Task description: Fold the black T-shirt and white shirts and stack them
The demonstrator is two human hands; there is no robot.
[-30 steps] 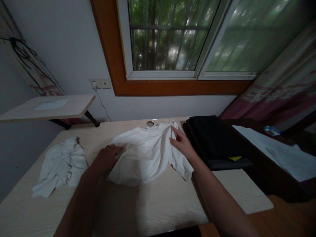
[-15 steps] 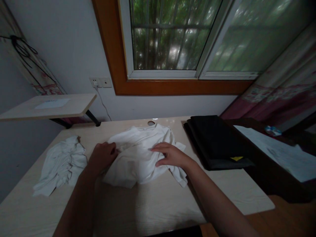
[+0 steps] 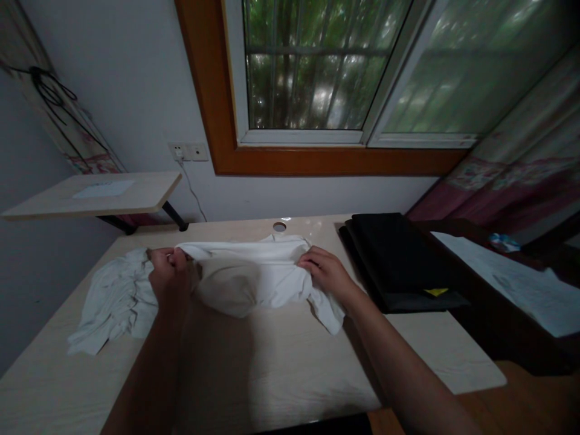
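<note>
A white shirt (image 3: 276,281) lies partly on the table, its upper edge stretched straight between my two hands. My left hand (image 3: 168,275) is closed on the left end of that edge, raised a little above the tabletop. At the right end, my right hand (image 3: 328,273) pinches the cloth between thumb and fingers. What looks like a sleeve hangs down in front of the right wrist. A second crumpled white garment (image 3: 120,305) lies just left of my left hand, partly hidden behind it.
On the pale wooden table (image 3: 290,374), a folded black cloth stack (image 3: 385,254) with a yellow tag lies at right. A raised shelf (image 3: 149,193) holding a paper stands back left. Papers (image 3: 502,284) lie on a dark surface far right. A window (image 3: 317,66) is behind.
My left hand has moved left and up, drawing the shirt's edge out straight. My right hand, earlier resting with fingers spread on the cloth, has moved right and closed on it.
</note>
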